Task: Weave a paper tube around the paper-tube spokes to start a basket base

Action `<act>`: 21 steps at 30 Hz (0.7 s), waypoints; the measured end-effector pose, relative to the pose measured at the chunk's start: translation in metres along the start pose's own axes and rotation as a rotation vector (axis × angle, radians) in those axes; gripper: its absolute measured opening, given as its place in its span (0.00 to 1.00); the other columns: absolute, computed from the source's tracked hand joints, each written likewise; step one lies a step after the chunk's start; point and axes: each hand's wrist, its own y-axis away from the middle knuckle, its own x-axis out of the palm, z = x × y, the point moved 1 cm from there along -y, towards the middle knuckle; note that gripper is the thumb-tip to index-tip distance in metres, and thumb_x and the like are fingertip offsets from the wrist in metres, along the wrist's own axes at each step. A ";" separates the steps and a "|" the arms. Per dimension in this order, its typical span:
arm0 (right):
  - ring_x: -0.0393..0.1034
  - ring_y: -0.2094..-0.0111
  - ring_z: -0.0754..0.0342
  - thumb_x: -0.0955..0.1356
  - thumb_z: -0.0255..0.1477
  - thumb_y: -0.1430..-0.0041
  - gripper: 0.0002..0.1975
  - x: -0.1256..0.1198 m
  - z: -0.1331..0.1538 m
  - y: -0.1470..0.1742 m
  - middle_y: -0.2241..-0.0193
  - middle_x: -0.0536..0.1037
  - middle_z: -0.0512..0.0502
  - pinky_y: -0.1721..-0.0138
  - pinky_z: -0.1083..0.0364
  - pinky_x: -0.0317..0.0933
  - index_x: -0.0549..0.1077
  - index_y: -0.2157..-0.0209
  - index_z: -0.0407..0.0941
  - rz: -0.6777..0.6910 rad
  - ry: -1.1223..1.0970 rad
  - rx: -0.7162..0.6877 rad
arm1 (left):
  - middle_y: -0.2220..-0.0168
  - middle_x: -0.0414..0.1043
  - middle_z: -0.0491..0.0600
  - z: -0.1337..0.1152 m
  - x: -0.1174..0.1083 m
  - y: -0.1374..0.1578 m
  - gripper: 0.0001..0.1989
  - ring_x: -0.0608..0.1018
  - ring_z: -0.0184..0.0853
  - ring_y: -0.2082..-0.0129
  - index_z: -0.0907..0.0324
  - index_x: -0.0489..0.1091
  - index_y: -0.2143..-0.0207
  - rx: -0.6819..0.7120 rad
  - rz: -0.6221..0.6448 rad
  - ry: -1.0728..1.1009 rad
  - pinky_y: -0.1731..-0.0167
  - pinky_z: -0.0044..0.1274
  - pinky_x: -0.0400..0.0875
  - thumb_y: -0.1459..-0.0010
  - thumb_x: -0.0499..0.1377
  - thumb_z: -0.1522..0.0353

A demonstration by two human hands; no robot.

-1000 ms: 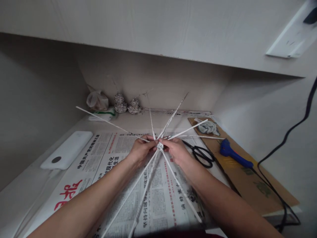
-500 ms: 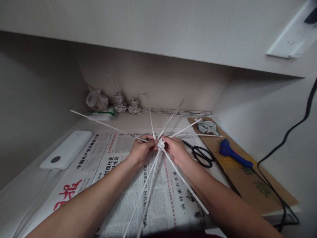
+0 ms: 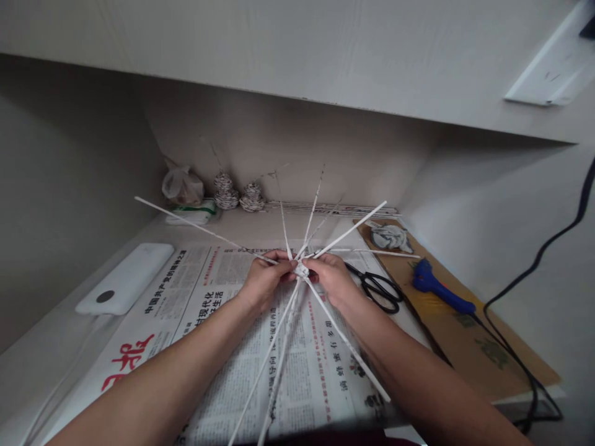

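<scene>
Between my hands is a piece of paper weaving [image 3: 302,269], a small white knot with several rolled-paper sticks [image 3: 346,230] spreading out like spokes. My left hand [image 3: 269,277] pinches the knot's left side, its thumb on top. From the right, my right hand [image 3: 329,276] closes thumb and fingers on the knot's other edge, near the base of the upper sticks. The lower sticks hang toward me over the printed newspaper [image 3: 232,347]. My curled fingertips are partly hidden behind the knot.
Black scissors [image 3: 379,291] lie right of my hand. A blue glue gun [image 3: 439,288] with a black cord rests on brown cardboard [image 3: 493,334]. At the back stand two woven gourd shapes [image 3: 226,193], a plastic bag [image 3: 183,186] and more paper sticks [image 3: 334,209]. A white power bank [image 3: 125,279] sits left.
The upper sticks have shifted: one now points more upright, and the right-leaning one has risen and spread outward. Both hands keep their hold on the knot in nearly the same place.
</scene>
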 end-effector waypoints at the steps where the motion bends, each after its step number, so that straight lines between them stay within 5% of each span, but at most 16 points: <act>1: 0.66 0.81 0.57 0.72 0.32 0.61 0.09 0.000 0.000 -0.001 0.83 0.74 0.50 0.77 0.58 0.60 0.75 0.76 0.41 -0.003 0.013 -0.012 | 0.74 0.76 0.48 0.000 0.000 0.000 0.11 0.77 0.29 0.75 0.65 0.74 0.73 0.003 -0.004 -0.001 0.74 0.18 0.73 0.62 0.70 0.71; 21: 0.64 0.84 0.58 0.70 0.30 0.62 0.07 0.006 0.004 0.006 0.85 0.73 0.51 0.83 0.59 0.56 0.75 0.77 0.41 0.010 -0.043 0.025 | 0.79 0.73 0.45 -0.001 0.001 0.000 0.10 0.73 0.27 0.80 0.63 0.72 0.77 0.070 -0.017 -0.122 0.79 0.17 0.69 0.63 0.70 0.70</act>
